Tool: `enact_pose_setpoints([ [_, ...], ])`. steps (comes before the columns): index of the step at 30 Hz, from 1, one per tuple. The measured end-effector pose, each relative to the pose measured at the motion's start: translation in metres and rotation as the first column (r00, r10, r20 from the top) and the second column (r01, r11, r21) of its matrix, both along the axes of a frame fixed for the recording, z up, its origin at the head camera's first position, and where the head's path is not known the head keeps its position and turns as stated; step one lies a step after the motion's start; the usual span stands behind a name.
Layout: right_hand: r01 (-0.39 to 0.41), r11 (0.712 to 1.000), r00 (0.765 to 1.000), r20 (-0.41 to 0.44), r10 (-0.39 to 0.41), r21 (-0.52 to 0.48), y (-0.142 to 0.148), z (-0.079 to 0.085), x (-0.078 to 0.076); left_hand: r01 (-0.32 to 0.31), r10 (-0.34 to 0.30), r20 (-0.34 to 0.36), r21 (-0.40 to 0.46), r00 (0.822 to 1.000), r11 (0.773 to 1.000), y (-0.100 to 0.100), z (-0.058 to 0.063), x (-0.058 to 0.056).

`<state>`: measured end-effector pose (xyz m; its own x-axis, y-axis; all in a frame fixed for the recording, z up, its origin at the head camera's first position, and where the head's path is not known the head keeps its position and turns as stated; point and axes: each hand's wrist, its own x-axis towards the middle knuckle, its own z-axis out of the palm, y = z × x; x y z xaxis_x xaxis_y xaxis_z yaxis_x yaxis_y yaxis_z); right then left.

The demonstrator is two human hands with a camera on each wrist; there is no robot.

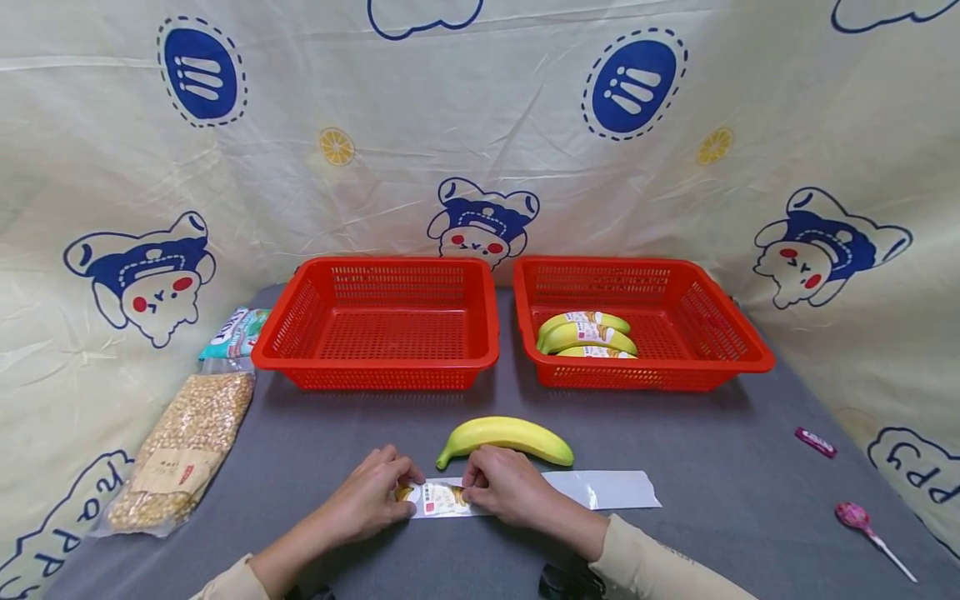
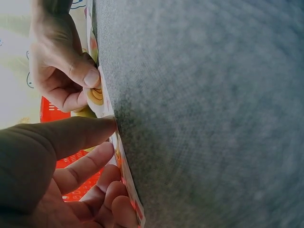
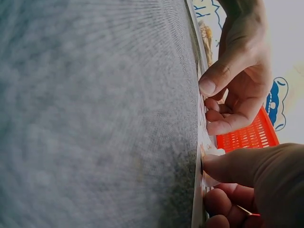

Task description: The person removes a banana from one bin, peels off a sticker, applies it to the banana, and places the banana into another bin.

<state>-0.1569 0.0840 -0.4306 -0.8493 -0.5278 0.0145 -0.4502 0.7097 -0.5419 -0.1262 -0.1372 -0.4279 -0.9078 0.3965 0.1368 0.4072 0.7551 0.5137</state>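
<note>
A white backing strip of labels [image 1: 622, 490] lies across the grey cloth, with a banana-printed label [image 1: 442, 499] between my two hands. My left hand [image 1: 375, 493] holds the strip's left end, thumb at the near edge and fingertips at the far one. My right hand [image 1: 508, 486] pinches the label's right end; in the right wrist view a lifted pale edge [image 3: 216, 153] shows at its thumb. Just beyond the strip lies a yellow banana [image 1: 510, 433], partly covered by the right hand.
Behind stand two red baskets, the left one [image 1: 375, 364] and the right one [image 1: 660, 377], which holds several labelled bananas [image 1: 588, 335]. A bag of kernels [image 1: 187, 433] and a blue packet [image 1: 234, 332] lie left. A small purple wrapped sweet [image 1: 816, 442] and a lollipop [image 1: 853, 516] lie right.
</note>
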Motion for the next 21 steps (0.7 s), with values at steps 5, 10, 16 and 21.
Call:
enact_pose_setpoints([
  [5,-0.015,0.999,1.000,0.022,0.016,-0.039,0.003,0.000,0.002,0.003,-0.003,0.004,0.001,1.000,1.000,0.000,-0.001,0.000],
  [10,-0.033,0.988,0.993,0.107,0.050,-0.153,0.010,0.000,0.005,0.012,-0.012,-0.014,0.000,1.000,1.000,-0.001,-0.002,-0.001],
  [16,0.045,0.963,0.961,0.274,0.030,-0.265,0.025,0.013,0.007,-0.002,0.002,-0.015,-0.017,1.000,1.000,0.001,0.000,0.000],
  [21,0.113,0.959,0.972,0.231,-0.052,-0.260,0.037,0.024,0.010,-0.030,0.031,-0.038,0.032,0.999,0.999,0.007,0.004,0.001],
])
